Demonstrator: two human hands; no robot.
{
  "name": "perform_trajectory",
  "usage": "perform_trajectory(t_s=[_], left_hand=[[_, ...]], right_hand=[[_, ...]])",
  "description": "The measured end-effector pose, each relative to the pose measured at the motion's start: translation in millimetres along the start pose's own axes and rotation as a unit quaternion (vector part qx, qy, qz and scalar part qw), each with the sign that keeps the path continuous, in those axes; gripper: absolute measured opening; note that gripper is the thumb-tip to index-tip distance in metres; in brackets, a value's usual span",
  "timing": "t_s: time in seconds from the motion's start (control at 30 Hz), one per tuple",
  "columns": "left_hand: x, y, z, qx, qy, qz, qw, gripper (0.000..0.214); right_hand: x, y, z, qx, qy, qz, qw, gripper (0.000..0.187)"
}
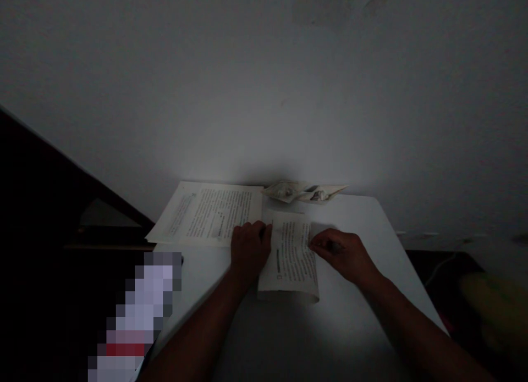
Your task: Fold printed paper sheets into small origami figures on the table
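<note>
A folded sheet of printed paper [291,261] lies on the white table, its near edge curling up. At its left edge rests my left hand [251,247], fingers curled in and the thumb side against the paper. My right hand [338,253] pinches the sheet's right edge between thumb and fingertips. Behind the sheet, two folded paper boats [284,192] stand side by side near the wall.
Larger printed sheets [206,214] lie at the table's back left. The white table [363,217] meets a plain wall [264,96]. A pixelated pale patch [140,310] covers something at the left edge. A cable [443,266] runs on the right.
</note>
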State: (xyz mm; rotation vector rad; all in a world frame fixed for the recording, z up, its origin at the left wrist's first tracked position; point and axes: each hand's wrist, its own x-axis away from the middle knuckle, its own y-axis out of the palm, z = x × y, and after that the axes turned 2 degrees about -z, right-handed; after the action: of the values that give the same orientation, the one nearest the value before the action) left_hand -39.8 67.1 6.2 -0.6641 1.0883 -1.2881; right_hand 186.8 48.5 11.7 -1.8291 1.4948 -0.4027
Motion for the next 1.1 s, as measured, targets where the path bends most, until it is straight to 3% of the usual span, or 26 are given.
perform_trajectory(t_s=[0.13, 0.4, 0.7, 1.1], left_hand=[[-0.3, 1.9, 0.1, -0.018, 0.008, -0.011, 1.0, 0.033], [-1.1, 4.5, 0.4, -0.033, 0.003, -0.011, 0.999, 0.033], [0.6, 5.5, 0.6, -0.042, 0.005, -0.014, 0.999, 0.036], [0.1, 6.7, 0.7, -0.05, 0.007, -0.007, 0.999, 0.035]], right_hand=[[5.5, 4.9, 8.7, -0.008, -0.05, -0.009, 0.999, 0.008], [4.7, 1.0, 14.9, -0.019, -0.023, -0.036, 0.999, 0.013], [7.4, 1.9, 16.0, -0.02, -0.037, -0.023, 0.999, 0.01], [10.7, -3.6, 14.8, -0.017, -0.05, -0.058, 0.997, 0.015]])
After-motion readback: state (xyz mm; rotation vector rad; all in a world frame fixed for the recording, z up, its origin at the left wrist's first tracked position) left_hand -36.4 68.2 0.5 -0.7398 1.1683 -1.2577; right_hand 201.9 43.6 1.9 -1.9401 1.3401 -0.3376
